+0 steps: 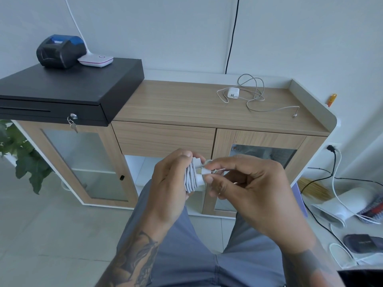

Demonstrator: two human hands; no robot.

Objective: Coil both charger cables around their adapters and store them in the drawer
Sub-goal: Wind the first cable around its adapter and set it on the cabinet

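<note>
Left hand (169, 183) curled round a white adapter (193, 176), cable already wound over it in close turns; thumb up on top, fingers hidden behind the bundle. Right hand (246, 189) just beside, thumb and forefinger pinching the cable's plug end (207, 171) against the wraps, remaining fingers folded under. Both held in front of the body, over grey-blue trousers (186, 255), level with the front of a wooden cabinet (186, 104).

Directly behind the hands, the cabinet's closed drawer (163, 137), with an open white shelf space beneath. To either side, glass-fronted doors.

Up on the cabinet top, toward the right rear: second white adapter (233, 93), prongs facing forward, its grey cable (257, 94) lying loose in untidy loops around and beside it, connector end (294, 115) trailing out near the right front edge. Still uncoiled, well apart from the hands.

On the cabinet's left end, a black cash drawer (68, 90) with a key (73, 125) hanging from its lock. On top of that, a dark receipt printer (60, 50) with a blue lid, and touching it on the right the white base of a desk lamp (96, 60), neck curving up out of view.

Farther out: black cord (232, 38) running down the pale wall behind the cabinet; green plant leaves (22, 154) at far left; to the right on the floor, a wall socket (332, 149) with plugs in it, black and white cords, a white appliance (352, 204) lying on its side, a dark slipper (362, 243).
</note>
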